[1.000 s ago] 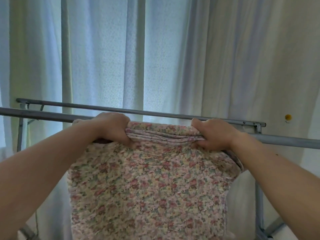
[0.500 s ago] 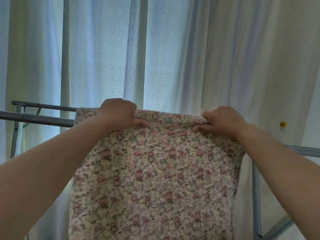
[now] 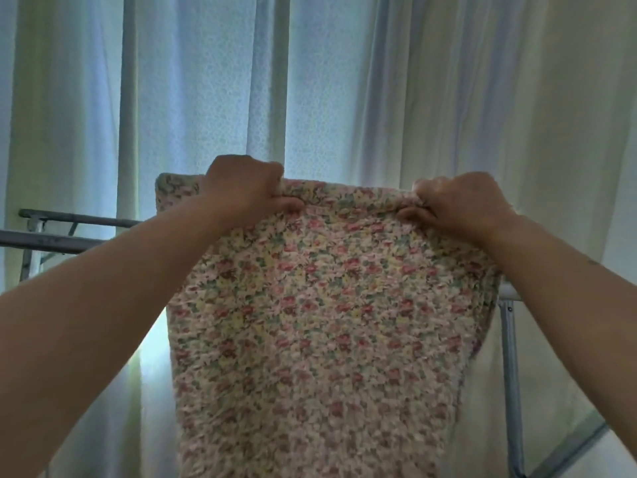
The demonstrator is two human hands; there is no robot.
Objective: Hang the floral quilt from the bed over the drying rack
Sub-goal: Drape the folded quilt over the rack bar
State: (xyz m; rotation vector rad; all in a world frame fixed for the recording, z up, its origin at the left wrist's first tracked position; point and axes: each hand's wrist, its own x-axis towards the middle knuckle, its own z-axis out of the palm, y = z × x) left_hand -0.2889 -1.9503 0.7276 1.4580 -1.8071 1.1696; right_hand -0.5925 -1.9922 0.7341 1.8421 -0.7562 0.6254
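Note:
The floral quilt (image 3: 324, 322), folded and covered in small pink, yellow and green flowers, hangs in front of me from its top edge. My left hand (image 3: 241, 188) grips that edge near its left end. My right hand (image 3: 458, 201) grips it near the right end. Both hands hold the quilt well above the grey metal bars of the drying rack (image 3: 62, 243). The quilt hides the middle of the rack; only the left bar ends and the right upright (image 3: 512, 374) show.
White, sunlit curtains (image 3: 344, 81) hang close behind the rack across the whole view. A slanted rack brace (image 3: 572, 446) runs along the floor at the lower right.
Both hands have lifted the quilt's top edge from bar level to well above the rack. The folded layers bunched between the hands a second ago now hang flat.

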